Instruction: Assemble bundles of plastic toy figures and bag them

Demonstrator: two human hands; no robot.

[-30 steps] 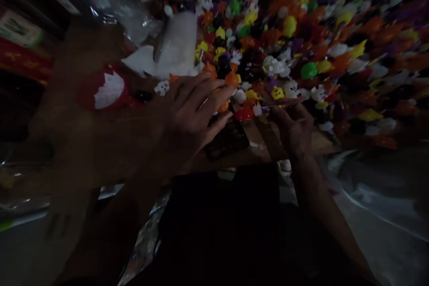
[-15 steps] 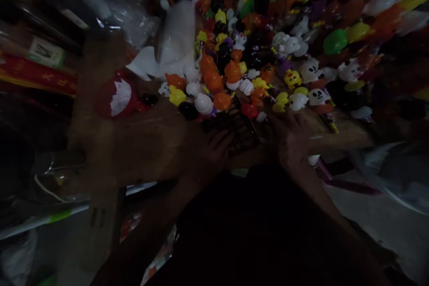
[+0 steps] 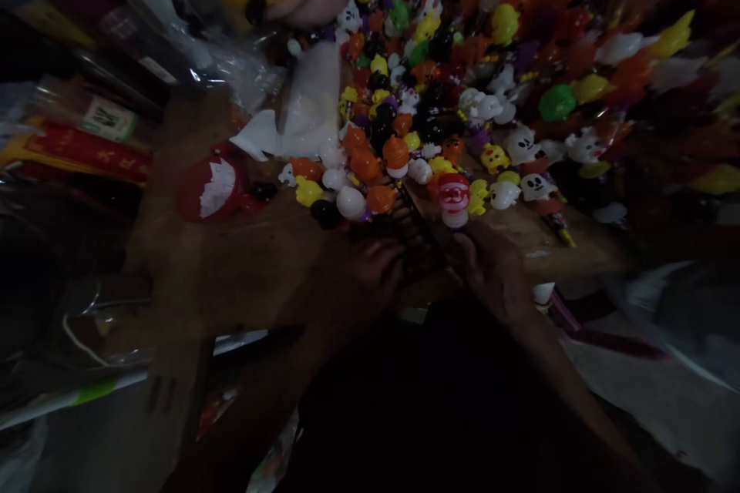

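A red-and-white Santa figure topper (image 3: pixel 453 194) stands upright at the fingertips of my right hand (image 3: pixel 494 266). That hand is closed at the figure's white base, thumb towards the middle. Left of it, a dark slatted rack (image 3: pixel 417 243) lies on the wooden table between my hands. My left hand (image 3: pixel 370 273) rests at the rack's left side with its fingers curled; what they hold, if anything, is lost in the dark. Just beyond the rack lie an orange figure (image 3: pixel 365 166), a white figure (image 3: pixel 351 202) and a black one (image 3: pixel 325 213).
Many colourful figure-topped sticks (image 3: pixel 502 104) cover the table's back and right. On the left are a red scoop-like item (image 3: pixel 205 189), a white plastic bag (image 3: pixel 312 92) and crumpled clear plastic (image 3: pixel 248 77). The wooden table (image 3: pixel 185 269) ends close to my body.
The red figure has turned to show its Santa face and stands upright at my right hand. My left fingers are more curled. The whole view has shifted slightly.
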